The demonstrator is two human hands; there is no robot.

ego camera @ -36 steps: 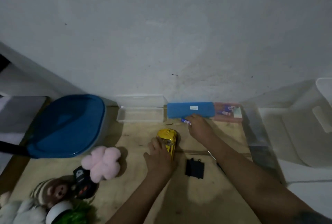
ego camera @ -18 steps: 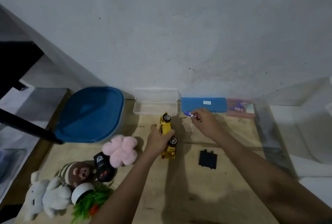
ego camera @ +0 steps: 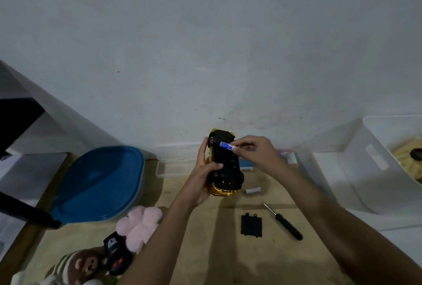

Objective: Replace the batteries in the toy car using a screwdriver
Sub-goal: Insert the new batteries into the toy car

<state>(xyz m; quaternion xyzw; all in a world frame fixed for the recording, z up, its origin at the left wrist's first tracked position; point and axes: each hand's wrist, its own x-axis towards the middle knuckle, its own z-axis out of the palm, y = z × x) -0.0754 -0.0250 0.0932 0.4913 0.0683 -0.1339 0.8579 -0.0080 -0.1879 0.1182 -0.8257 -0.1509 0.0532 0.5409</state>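
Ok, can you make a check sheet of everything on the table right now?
Surface: bare wooden tabletop.
Job's things: yellow toy car held underside up; blue-and-white battery at its underside; black flat battery cover, black-handled screwdriver, small white battery lying loose.
Clutter: blue-lidded tub, pink plush flower, black remote.
Grippers: left hand grips car; right hand pinches battery.
Cables: nothing seen.
Surroundings: white wall.

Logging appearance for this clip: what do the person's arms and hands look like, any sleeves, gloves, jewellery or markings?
Both forearms are bare as far as the frame shows, with no sleeves in view. The left hand and right hand wear no gloves, and no rings, watch or bracelet can be seen. The light is dim, so fine marks cannot be ruled out.
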